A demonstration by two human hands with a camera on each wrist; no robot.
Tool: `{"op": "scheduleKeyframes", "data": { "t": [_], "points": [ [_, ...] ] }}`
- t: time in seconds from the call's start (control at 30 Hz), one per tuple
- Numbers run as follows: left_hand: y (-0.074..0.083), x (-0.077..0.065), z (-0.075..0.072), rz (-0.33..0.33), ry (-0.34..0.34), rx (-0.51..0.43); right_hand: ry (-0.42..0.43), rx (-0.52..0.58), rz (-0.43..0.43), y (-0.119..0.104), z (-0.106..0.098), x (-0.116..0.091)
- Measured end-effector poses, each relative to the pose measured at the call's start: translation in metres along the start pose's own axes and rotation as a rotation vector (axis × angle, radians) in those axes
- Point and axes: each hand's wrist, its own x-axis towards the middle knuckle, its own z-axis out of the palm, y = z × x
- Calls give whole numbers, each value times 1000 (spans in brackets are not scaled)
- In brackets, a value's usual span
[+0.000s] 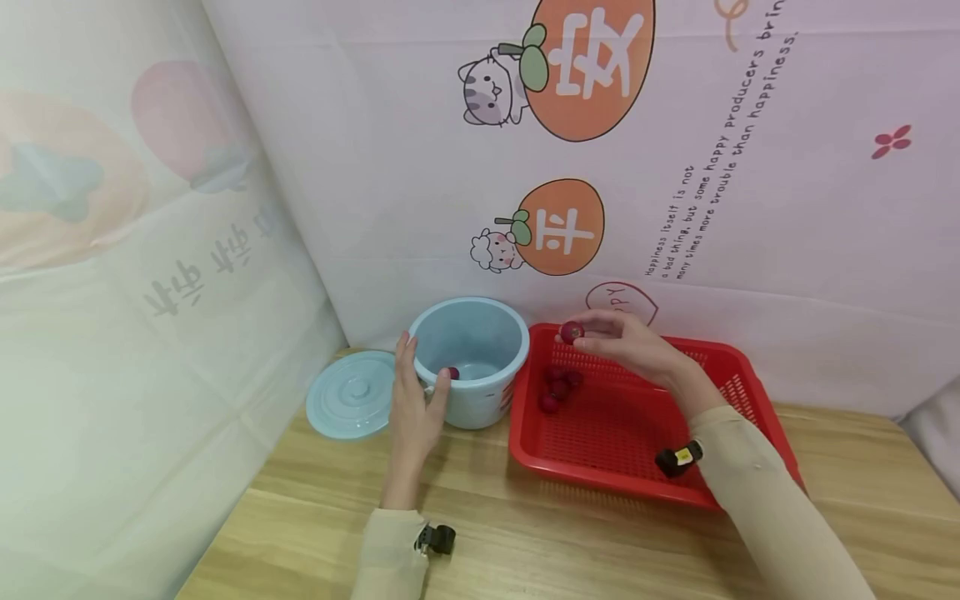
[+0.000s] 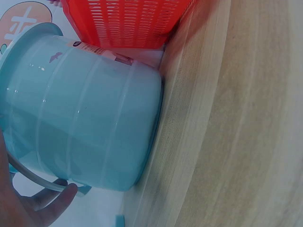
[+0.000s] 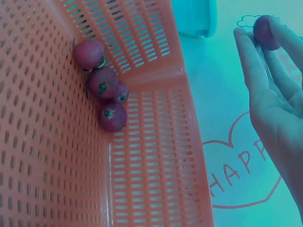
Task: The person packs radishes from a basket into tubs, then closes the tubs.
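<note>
My right hand [image 1: 624, 343] pinches a small round dark-red fruit [image 1: 572, 332] between fingertips and thumb, above the back left of a red perforated basket [image 1: 645, 487]. In the right wrist view, the same fruit [image 3: 266, 33] sits at the fingertips. Several like fruits [image 3: 102, 83] are bunched inside the basket, their green stem ends showing. Another fruit [image 1: 452, 373] lies in a light blue bucket [image 1: 480, 406], partly hidden by its front rim. At the bucket's left side, my left hand [image 1: 414, 408] holds it, fingers by the rim and the handle [image 2: 35, 178].
A light blue round lid [image 1: 351, 395] lies left of the bucket on the wooden table [image 1: 480, 508]. The basket stands close to the bucket's right side. Behind them hangs a white printed cloth [image 1: 390, 167], with another cloth [image 1: 112, 375] along the left.
</note>
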Motion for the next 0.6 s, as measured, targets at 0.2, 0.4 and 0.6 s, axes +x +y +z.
{"op": "scheduleKeyframes", "data": {
  "t": [0.2, 0.4, 0.6],
  "points": [
    [0, -1, 0, -3, 6, -3, 17, 55, -12, -2, 5, 5],
    [-1, -2, -1, -5, 5, -2, -12, 86, -36, -5, 18, 13],
    [-1, -1, 0, 2, 5, -7, -25, 79, -36, -12, 35, 22]
  ]
}}
